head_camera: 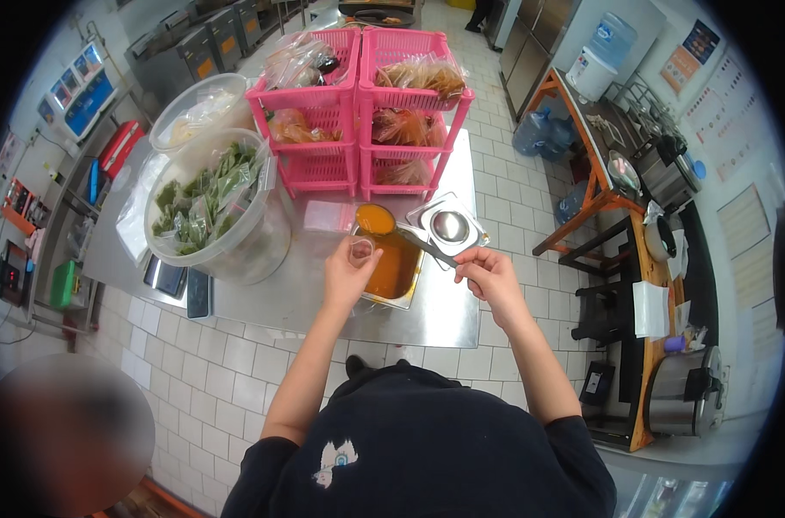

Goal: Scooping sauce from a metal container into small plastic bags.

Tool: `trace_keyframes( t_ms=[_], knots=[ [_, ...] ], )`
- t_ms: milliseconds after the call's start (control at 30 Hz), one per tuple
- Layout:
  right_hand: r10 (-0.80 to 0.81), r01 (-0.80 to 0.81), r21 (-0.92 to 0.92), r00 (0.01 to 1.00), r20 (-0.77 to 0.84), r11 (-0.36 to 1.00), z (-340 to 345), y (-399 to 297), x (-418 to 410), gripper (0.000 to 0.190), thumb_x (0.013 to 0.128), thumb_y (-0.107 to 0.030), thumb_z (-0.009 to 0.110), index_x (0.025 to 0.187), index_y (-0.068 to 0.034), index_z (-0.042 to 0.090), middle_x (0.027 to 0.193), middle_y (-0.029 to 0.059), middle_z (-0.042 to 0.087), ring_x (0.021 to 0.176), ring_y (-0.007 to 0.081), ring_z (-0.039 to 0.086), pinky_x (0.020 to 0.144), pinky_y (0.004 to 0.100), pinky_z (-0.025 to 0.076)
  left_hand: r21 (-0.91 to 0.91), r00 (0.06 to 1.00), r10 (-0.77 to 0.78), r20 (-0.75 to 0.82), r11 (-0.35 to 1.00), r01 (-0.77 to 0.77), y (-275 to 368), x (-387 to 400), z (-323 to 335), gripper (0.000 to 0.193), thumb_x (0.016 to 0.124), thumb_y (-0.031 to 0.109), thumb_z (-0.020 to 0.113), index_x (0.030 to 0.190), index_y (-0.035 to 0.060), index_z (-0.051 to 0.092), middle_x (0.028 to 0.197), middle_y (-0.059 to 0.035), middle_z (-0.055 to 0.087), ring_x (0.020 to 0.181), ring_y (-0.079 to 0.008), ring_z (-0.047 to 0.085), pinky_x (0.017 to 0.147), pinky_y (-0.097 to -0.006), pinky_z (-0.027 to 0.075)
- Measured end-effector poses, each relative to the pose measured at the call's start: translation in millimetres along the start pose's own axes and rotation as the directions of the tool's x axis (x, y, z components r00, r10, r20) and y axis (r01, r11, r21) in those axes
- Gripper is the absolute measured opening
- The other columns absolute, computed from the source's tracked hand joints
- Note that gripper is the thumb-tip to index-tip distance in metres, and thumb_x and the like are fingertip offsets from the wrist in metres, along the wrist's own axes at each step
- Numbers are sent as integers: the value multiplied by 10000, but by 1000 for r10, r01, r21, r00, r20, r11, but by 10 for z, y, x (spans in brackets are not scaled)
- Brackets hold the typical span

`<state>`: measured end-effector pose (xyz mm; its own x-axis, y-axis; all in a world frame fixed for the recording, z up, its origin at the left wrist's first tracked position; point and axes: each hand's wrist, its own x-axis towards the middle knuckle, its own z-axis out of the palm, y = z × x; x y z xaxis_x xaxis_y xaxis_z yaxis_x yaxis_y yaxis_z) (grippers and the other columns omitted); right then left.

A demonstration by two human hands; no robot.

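My right hand point(492, 281) grips the dark handle of a ladle point(375, 219), whose bowl is full of orange sauce. The bowl hangs above the far end of a rectangular steel food pan point(405, 304), which holds more of the sauce point(389, 272). My left hand point(351, 272) is pinched on a small clear plastic bag point(362, 246), its mouth rounded open just below the ladle bowl; its lower part cannot be made out. Behind the pan lies a stack of flat clear bags point(329, 215). A steel pan lid point(449, 226) rests to the right.
Two pink tiered racks point(360, 97) of bagged food stand at the back of the steel table point(444, 324). On the left are a clear tub point(256, 220) of bagged green leaves, another tub point(201, 107) and phones point(199, 294). A person's blurred head point(68, 434) is at lower left.
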<state>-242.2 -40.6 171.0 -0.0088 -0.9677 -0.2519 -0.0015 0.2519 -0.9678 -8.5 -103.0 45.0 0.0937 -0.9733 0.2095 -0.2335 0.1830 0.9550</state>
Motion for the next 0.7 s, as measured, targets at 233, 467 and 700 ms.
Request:
trace_keyframes(
  t_ms=[233, 467, 700],
  knots=[
    [-252, 247, -112, 967, -27, 962, 56, 151, -1, 120, 837, -37, 617, 941, 8, 653, 729, 14, 645, 616, 26, 490, 538, 205, 360, -127, 1000, -9, -26, 992, 5, 163, 83, 109, 297, 817, 142, 771, 1028, -15, 635, 859, -90, 674, 808, -155, 666, 728, -281, 529],
    [-338, 314, -230, 939, -71, 921, 111, 137, -45, 104, 857, -38, 624, 949, -3, 658, 746, -4, 641, 614, 25, 487, 548, 202, 372, -196, 998, -60, -25, 979, 54, 207, 107, 93, 310, 828, 133, 761, 1067, -8, 623, 864, -70, 667, 814, -129, 663, 725, -263, 523],
    [-526, 451, -401, 845, -96, 797, 135, 185, -42, 95, 867, -13, 637, 960, -4, 649, 762, 9, 628, 592, 40, 485, 530, 222, 381, -228, 998, -68, -4, 972, 65, 334, 118, 85, 315, 839, 134, 750, 1093, -1, 621, 893, -70, 685, 816, -107, 653, 730, -256, 515]
  ],
)
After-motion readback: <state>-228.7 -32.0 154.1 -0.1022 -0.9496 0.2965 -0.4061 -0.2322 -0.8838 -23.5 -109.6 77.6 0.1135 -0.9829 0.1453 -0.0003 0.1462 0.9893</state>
